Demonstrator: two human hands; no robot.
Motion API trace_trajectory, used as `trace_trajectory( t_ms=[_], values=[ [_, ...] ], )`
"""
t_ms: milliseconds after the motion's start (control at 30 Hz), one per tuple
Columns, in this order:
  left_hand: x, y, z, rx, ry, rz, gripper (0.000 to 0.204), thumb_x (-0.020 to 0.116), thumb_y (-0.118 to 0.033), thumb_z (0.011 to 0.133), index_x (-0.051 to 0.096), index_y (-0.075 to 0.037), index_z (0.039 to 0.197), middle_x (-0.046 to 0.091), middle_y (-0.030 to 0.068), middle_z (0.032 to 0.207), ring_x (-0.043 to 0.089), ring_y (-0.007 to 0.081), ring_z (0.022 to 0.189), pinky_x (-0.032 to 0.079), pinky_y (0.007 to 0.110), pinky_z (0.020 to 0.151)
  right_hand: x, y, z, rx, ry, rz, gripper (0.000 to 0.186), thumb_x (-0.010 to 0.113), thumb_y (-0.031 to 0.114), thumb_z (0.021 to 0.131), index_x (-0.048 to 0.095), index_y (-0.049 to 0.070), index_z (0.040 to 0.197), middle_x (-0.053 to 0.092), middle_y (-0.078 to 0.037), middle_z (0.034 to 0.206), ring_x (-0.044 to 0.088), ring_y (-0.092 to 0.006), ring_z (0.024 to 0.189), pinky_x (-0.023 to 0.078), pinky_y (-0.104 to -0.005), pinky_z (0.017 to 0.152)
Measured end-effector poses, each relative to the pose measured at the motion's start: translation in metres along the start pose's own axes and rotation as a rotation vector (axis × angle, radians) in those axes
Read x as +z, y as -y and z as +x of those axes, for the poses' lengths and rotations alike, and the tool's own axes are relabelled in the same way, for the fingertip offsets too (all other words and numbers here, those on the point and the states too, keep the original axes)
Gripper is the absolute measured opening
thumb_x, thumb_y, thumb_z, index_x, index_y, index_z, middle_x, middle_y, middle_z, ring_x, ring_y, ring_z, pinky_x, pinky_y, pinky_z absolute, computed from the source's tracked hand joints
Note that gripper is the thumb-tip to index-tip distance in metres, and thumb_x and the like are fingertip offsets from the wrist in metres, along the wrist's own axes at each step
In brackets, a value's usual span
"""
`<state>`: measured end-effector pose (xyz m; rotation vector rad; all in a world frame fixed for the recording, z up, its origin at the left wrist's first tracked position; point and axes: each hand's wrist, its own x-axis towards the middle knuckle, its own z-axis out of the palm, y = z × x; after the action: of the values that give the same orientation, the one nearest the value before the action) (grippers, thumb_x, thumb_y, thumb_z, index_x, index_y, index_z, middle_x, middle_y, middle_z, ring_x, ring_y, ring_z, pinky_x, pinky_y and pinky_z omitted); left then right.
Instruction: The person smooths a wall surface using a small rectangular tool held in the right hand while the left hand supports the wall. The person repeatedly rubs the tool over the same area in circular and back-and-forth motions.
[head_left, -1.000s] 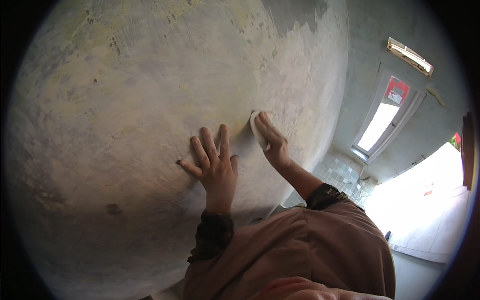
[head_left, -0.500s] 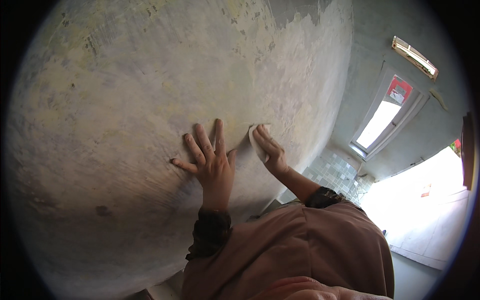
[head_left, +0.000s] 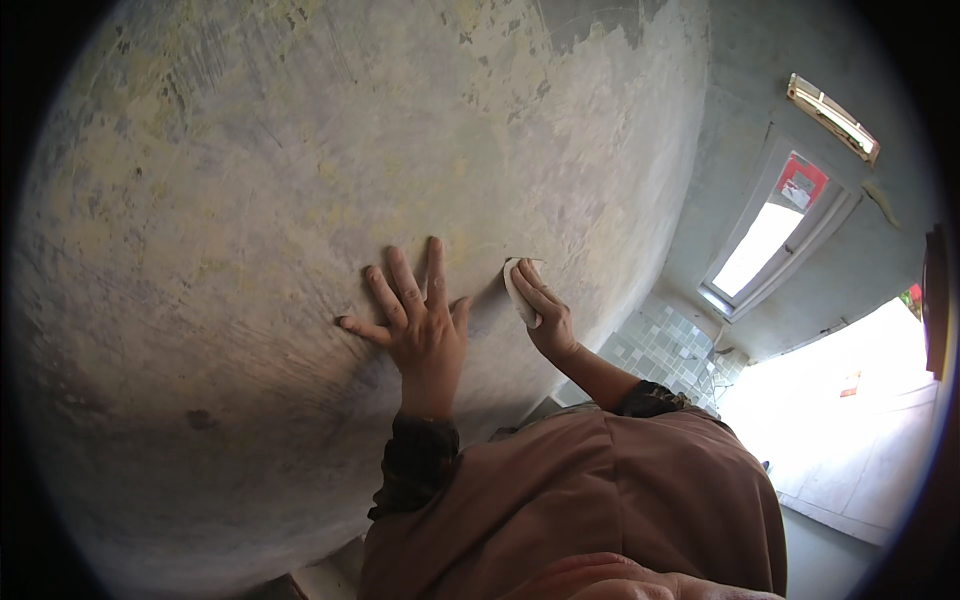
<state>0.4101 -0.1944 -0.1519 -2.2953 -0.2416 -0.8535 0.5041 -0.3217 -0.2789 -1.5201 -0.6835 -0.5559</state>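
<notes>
Against the patchy plastered wall (head_left: 250,190), your left hand (head_left: 425,338) lay spread, empty | your right hand (head_left: 549,318) held a pale, sandpaper-like sheet (head_left: 518,296) against it | uneven pressure could have gouged it.

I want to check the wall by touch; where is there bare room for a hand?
The wall has room left of the left hand, and above it and the right hand, up to the grey patch. It is tightest between the left hand and the pale pad under the right fingers: only a narrow strip shows.
</notes>
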Motion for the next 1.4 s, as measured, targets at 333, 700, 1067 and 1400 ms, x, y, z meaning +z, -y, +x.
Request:
trace_trajectory(
  t_ms=[333, 700, 1067, 1400],
  values=[
    [-0.002, 0.000, 0.001, 0.006, -0.008, -0.008, 0.107, 0.084, -0.059, 0.065, 0.037, -0.022, 0.154, 0.021, 0.0281, 0.159, 0.005, 0.0494, 0.149, -0.016, 0.079, 0.104, -0.004, -0.040, 0.034, 0.293, -0.231, -0.049, 0.050, 0.049, -0.006, 0.095, 0.058, 0.015, 0.139, 0.049, -0.015, 0.149, 0.043, -0.0288, 0.141, 0.040, -0.0349, 0.112],
    [0.000, 0.002, 0.004, 0.018, -0.012, -0.016, 0.107, 0.085, -0.057, 0.066, 0.037, -0.020, 0.154, 0.022, 0.0280, 0.159, 0.006, 0.0492, 0.149, -0.016, 0.078, 0.104, -0.004, -0.041, 0.035, 0.306, -0.226, -0.036, 0.058, 0.053, -0.017, 0.088, 0.058, 0.011, 0.139, 0.048, -0.015, 0.149, 0.043, -0.0275, 0.140, 0.039, -0.0344, 0.113],
    [0.002, 0.000, 0.004, -0.015, 0.030, -0.041, 0.105, 0.082, -0.057, 0.068, 0.034, -0.026, 0.156, 0.023, 0.0225, 0.160, 0.002, 0.0447, 0.151, -0.019, 0.078, 0.103, -0.007, -0.036, 0.037, 0.267, -0.226, -0.052, 0.056, 0.053, -0.016, 0.089, 0.058, 0.009, 0.139, 0.049, -0.016, 0.149, 0.044, -0.0274, 0.140, 0.040, -0.0343, 0.113],
    [0.006, 0.001, 0.003, -0.029, 0.037, -0.052, 0.106, 0.082, -0.058, 0.069, 0.031, -0.028, 0.157, 0.024, 0.0195, 0.161, 0.001, 0.0427, 0.152, -0.020, 0.078, 0.101, -0.006, -0.037, 0.039, 0.320, -0.201, -0.070, 0.057, 0.053, -0.016, 0.089, 0.058, 0.011, 0.139, 0.049, -0.014, 0.149, 0.043, -0.0268, 0.140, 0.040, -0.0341, 0.113]
  ],
)
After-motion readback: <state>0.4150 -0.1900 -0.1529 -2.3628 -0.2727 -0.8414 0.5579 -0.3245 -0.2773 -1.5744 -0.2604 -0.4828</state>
